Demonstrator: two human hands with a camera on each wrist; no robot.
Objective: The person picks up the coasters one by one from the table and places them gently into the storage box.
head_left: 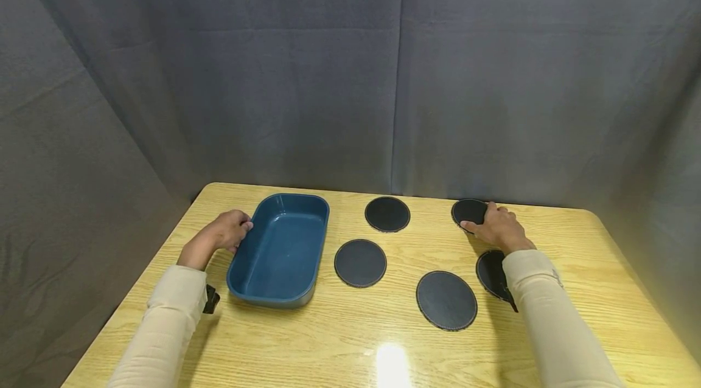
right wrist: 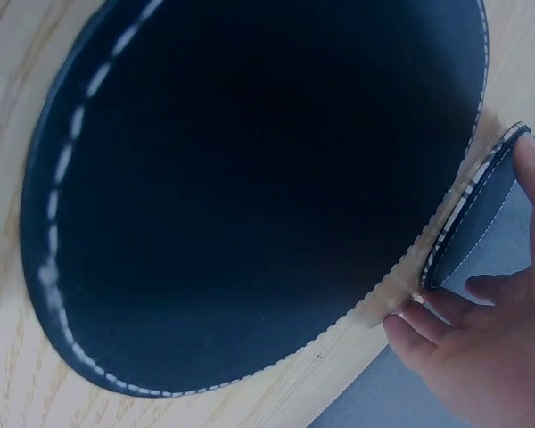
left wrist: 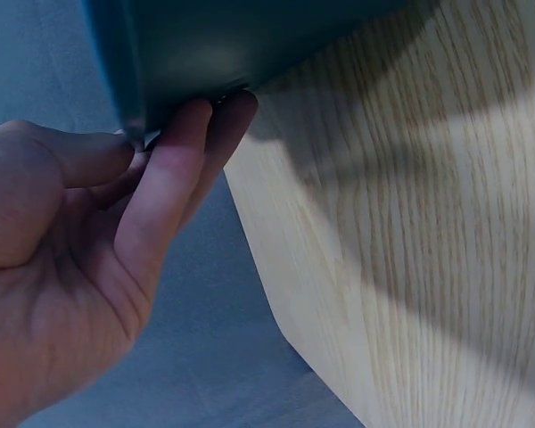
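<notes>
Five round black coasters with pale stitched rims lie on your desk [head_left: 602, 291]; your right hand [head_left: 497, 227] lifts the far-right coaster [head_left: 468, 211] in curled fingers, while your left hand [head_left: 230, 231] grips the blue tray [head_left: 279, 248].

blue tray [head_left: 280, 248] upright, black round coaster [head_left: 468, 211] edge-lifted

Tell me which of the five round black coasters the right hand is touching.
The far-right round black coaster, at the table's back edge. The right hand pinches its rim, lifting one edge; the other four lie flat, untouched.
</notes>
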